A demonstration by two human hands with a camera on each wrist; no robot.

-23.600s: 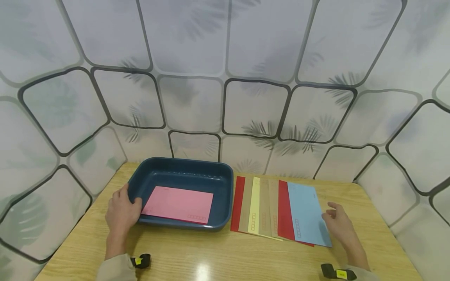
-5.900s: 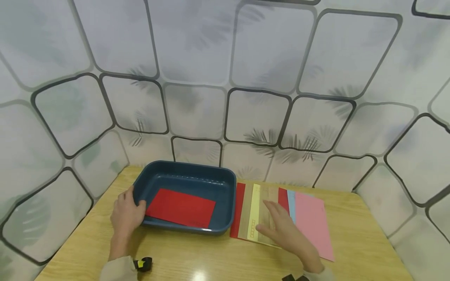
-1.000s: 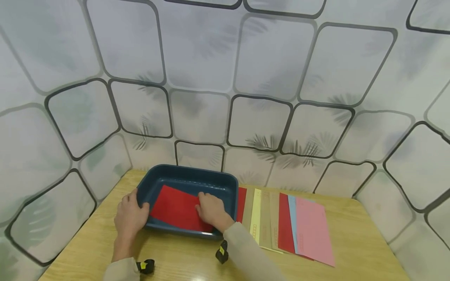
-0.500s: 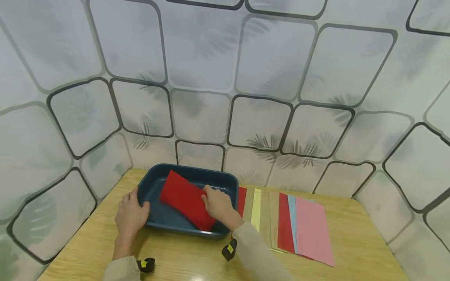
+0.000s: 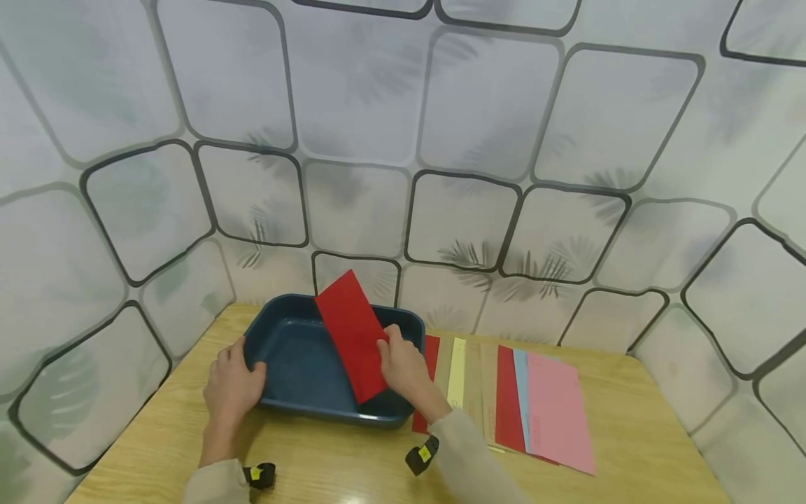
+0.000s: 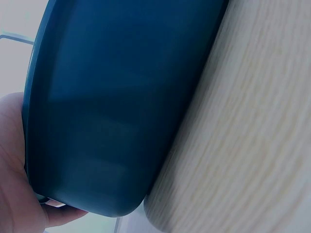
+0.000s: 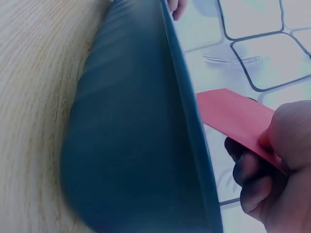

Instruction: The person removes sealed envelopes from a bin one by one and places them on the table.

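A dark blue plastic tray (image 5: 296, 358) stands on the table at left centre. My left hand (image 5: 231, 381) grips its left rim, thumb over the edge. In the left wrist view the fingers of that hand (image 6: 17, 179) curl round the tray's corner. Over the tray's right half, my right hand (image 5: 403, 360) pinches a red envelope (image 5: 352, 332) by its right long edge. The envelope leans steeply, its top end above the back rim. In the right wrist view the red envelope (image 7: 235, 116) is between thumb and curled fingers, above the tray's rim (image 7: 197, 141).
Right of the tray lies an overlapping row of envelopes: red, tan, yellow (image 5: 456, 364) and blue, with a pink envelope (image 5: 560, 413) on top at the right. The right forearm covers part of the row. A patterned curtain (image 5: 466, 210) closes off the table's back and sides.
The red envelope, flat in the tray a second ago, is lifted and turned upright toward the right. Earlier a pink envelope lay in the tray; it now tops the row. The left hand stays.
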